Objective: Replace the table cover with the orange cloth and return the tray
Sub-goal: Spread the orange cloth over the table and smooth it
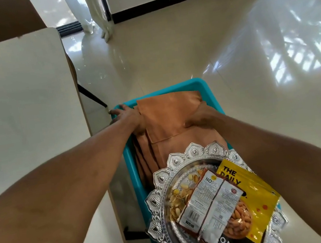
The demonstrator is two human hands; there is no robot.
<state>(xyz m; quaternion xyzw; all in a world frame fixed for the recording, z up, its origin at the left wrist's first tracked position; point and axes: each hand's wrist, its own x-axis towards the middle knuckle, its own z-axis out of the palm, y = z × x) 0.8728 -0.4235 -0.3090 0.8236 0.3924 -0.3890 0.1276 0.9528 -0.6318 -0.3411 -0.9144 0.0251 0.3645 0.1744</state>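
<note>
A folded orange cloth lies in a teal plastic basket on the floor beside the table. My left hand grips the cloth's left side. My right hand grips its right side, fingers tucked under the fold. At the near end of the basket rests a round silver tray with a scalloped rim, holding snack packets and pistachios. The bare white table top is at the left, with no cover on it.
A yellow packet and an almond packet lie on the tray. A black table leg slants down to the floor near the basket. Glossy tiled floor spreads to the right. White curtains hang at the back.
</note>
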